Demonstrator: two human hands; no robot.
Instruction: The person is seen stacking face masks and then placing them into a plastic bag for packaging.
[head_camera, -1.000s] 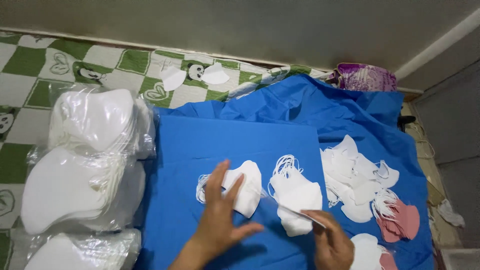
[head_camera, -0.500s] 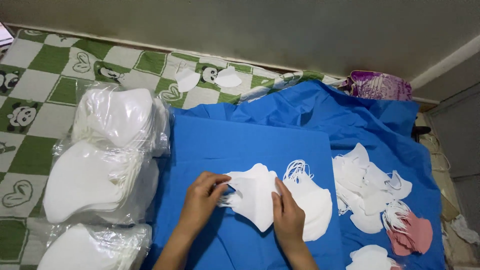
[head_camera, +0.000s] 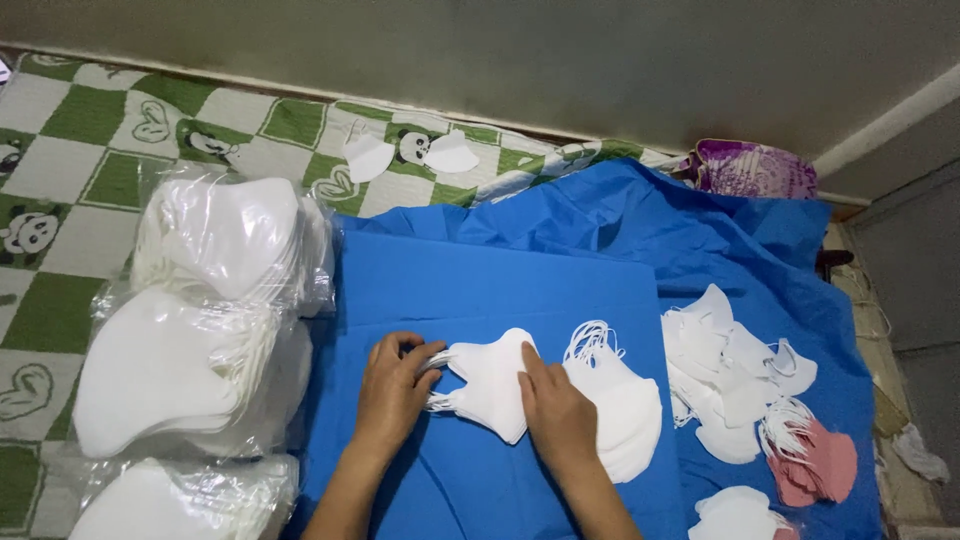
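Clear plastic bags of white masks (head_camera: 190, 350) lie stacked left on a green-and-white checked mat (head_camera: 90, 140). Loose white masks (head_camera: 725, 375) and pink masks (head_camera: 815, 460) lie right. Purple patterned cloth (head_camera: 750, 170) sits by the wall.

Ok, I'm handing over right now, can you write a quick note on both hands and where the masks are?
Left hand: gripping the ear loops of a small stack of white masks on the blue cloth.
Right hand: pressing flat on that stack's right edge.
Done: a second white stack beside it; bagged masks on the left.
Left: loose white masks and pink masks on the right, unsorted.
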